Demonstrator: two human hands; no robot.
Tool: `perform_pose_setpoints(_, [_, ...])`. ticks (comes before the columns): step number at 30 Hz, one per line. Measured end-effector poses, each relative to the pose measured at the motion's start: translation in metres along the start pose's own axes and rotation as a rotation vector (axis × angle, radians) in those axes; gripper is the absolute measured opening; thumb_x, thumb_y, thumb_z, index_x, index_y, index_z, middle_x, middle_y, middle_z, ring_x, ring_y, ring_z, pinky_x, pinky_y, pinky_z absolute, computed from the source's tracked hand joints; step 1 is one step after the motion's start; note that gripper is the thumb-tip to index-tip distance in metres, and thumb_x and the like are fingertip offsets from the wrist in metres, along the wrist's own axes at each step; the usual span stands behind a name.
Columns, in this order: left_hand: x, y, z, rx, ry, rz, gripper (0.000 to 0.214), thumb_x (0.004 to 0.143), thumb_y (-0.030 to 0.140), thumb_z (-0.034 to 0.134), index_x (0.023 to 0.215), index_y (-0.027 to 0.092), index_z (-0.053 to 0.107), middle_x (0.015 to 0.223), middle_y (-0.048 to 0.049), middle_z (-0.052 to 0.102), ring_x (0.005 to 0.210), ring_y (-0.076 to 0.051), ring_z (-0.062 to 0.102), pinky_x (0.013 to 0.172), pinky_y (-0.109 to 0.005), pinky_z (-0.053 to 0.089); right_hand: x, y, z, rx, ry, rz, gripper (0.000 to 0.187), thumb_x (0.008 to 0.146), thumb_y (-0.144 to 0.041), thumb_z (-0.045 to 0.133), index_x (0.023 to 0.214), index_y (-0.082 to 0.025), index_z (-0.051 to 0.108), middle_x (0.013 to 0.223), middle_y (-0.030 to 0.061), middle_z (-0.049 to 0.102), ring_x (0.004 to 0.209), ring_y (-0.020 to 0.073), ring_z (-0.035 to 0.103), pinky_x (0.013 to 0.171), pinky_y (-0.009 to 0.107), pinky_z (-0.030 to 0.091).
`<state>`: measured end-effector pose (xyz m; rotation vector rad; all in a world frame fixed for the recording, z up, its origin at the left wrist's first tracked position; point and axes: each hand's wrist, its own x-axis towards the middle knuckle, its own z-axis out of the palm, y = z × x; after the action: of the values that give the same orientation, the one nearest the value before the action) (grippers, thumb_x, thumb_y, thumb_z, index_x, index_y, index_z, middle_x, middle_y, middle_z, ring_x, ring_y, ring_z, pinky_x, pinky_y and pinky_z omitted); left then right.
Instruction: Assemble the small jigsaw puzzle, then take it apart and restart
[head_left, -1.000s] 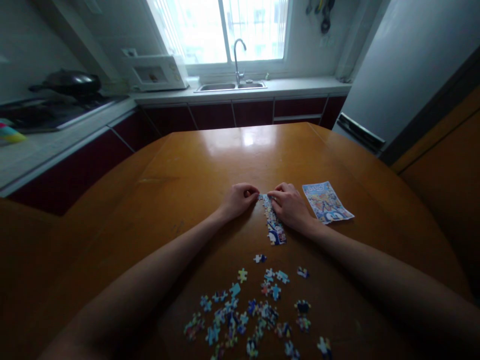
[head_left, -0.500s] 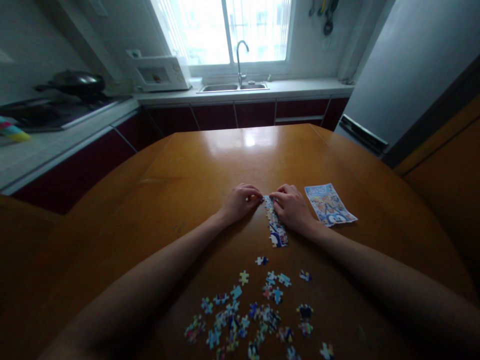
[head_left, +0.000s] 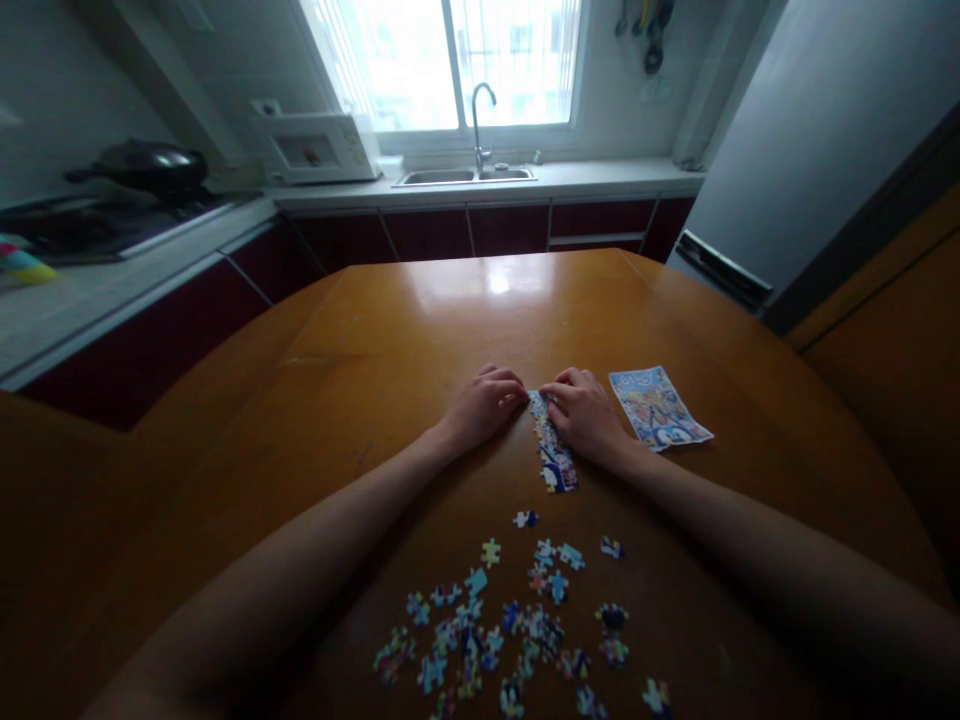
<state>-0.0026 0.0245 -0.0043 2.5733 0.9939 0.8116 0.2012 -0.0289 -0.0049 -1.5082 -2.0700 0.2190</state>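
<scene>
Toward the near edge of the glossy orange-brown wooden table, which is cut off by the bottom of the view, a loose heap of small multicoloured cardboard jigsaw pieces is spread, some overlapping and some lying apart. Just beyond the heap, a yellow-green jigsaw piece is set by itself, and farther on a white and dark blue piece is seen. Past these, a long narrow strip of joined jigsaw pieces, printed in many colours with a dark blue and white figure at its near end, is laid flat around the middle of the table, well short of the far edge. The strip's right side is partly covered by the right hand, whose fingers are bent, with the fingertips brought down at the strip's far end; whether anything is pinched there cannot be told. At the strip's far left corner the left hand is held with its fingers curled and drawn together; whether a piece is gripped between them is hidden. Right of the right hand, toward the table's right edge, a rectangular printed paper sheet is laid. Beyond the table's far edge, a curved metal faucet is mounted at a steel double sink.
</scene>
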Motion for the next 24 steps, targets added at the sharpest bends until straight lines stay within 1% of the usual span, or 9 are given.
perform_pose_setpoints(5, [-0.0013, 0.0012, -0.0008, 0.022, -0.019, 0.033, 0.015, 0.091, 0.017, 0.062, 0.088, 0.022, 0.076, 0.097, -0.0042, 0.073, 0.094, -0.019, 0.059, 0.088, -0.033, 0.049, 0.0002, -0.0005, -0.0001, -0.001, -0.008, 0.002, 0.021, 0.090, -0.019, 0.058, 0.102, -0.023, 0.075, 0.102, 0.0091, 0.062, 0.100, 0.0244, 0.052, 0.086, 0.038, 0.044])
perform_pose_setpoints(10, [-0.0035, 0.0044, -0.0045, 0.010, 0.007, -0.011, 0.017, 0.092, 0.013, 0.056, 0.095, 0.018, 0.072, 0.090, -0.0055, 0.072, 0.088, -0.019, 0.061, 0.083, -0.033, 0.050, 0.0000, -0.0003, -0.0002, -0.006, -0.001, -0.003, 0.022, 0.090, -0.019, 0.058, 0.104, -0.022, 0.075, 0.102, 0.0091, 0.062, 0.100, 0.0240, 0.052, 0.087, 0.037, 0.044])
perform_pose_setpoints(13, [-0.0047, 0.0046, -0.0056, -0.012, 0.003, 0.023, 0.022, 0.091, 0.010, 0.053, 0.094, 0.019, 0.072, 0.095, -0.0059, 0.072, 0.092, -0.018, 0.061, 0.087, -0.034, 0.050, -0.0003, 0.0000, 0.0000, -0.006, 0.000, -0.007, 0.021, 0.091, -0.020, 0.058, 0.103, -0.023, 0.074, 0.102, 0.0088, 0.062, 0.099, 0.0241, 0.052, 0.087, 0.037, 0.044])
perform_pose_setpoints(15, [-0.0053, 0.0046, -0.0060, -0.014, -0.011, 0.049, 0.022, 0.091, 0.010, 0.053, 0.093, 0.020, 0.074, 0.099, -0.0061, 0.071, 0.095, -0.019, 0.061, 0.089, -0.035, 0.050, -0.0004, -0.0001, 0.0000, -0.008, 0.002, -0.007, 0.021, 0.091, -0.021, 0.058, 0.104, -0.024, 0.074, 0.102, 0.0088, 0.062, 0.099, 0.0242, 0.052, 0.086, 0.037, 0.044])
perform_pose_setpoints(19, [-0.0052, 0.0057, -0.0066, 0.008, -0.040, 0.061, 0.020, 0.091, 0.015, 0.057, 0.091, 0.021, 0.075, 0.099, -0.0065, 0.070, 0.097, -0.020, 0.060, 0.089, -0.036, 0.050, 0.0003, -0.0001, 0.0003, -0.006, -0.005, -0.005, 0.021, 0.091, -0.021, 0.058, 0.104, -0.023, 0.074, 0.102, 0.0090, 0.062, 0.099, 0.0244, 0.052, 0.086, 0.037, 0.044])
perform_pose_setpoints(21, [-0.0049, 0.0054, -0.0064, -0.007, -0.027, 0.036, 0.023, 0.089, 0.009, 0.054, 0.093, 0.021, 0.074, 0.099, -0.0063, 0.069, 0.097, -0.020, 0.060, 0.089, -0.035, 0.050, 0.0006, 0.0001, 0.0006, -0.002, -0.004, -0.004, 0.021, 0.091, -0.020, 0.058, 0.103, -0.024, 0.074, 0.101, 0.0090, 0.062, 0.099, 0.0244, 0.052, 0.086, 0.038, 0.044])
perform_pose_setpoints(24, [-0.0047, 0.0034, -0.0056, -0.056, 0.026, -0.025, 0.033, 0.084, 0.000, 0.048, 0.098, 0.019, 0.072, 0.100, -0.0063, 0.067, 0.095, -0.018, 0.060, 0.088, -0.033, 0.050, 0.0006, 0.0004, 0.0010, 0.003, 0.005, -0.007, 0.020, 0.091, -0.021, 0.058, 0.103, -0.024, 0.074, 0.101, 0.0090, 0.062, 0.099, 0.0243, 0.052, 0.086, 0.038, 0.043])
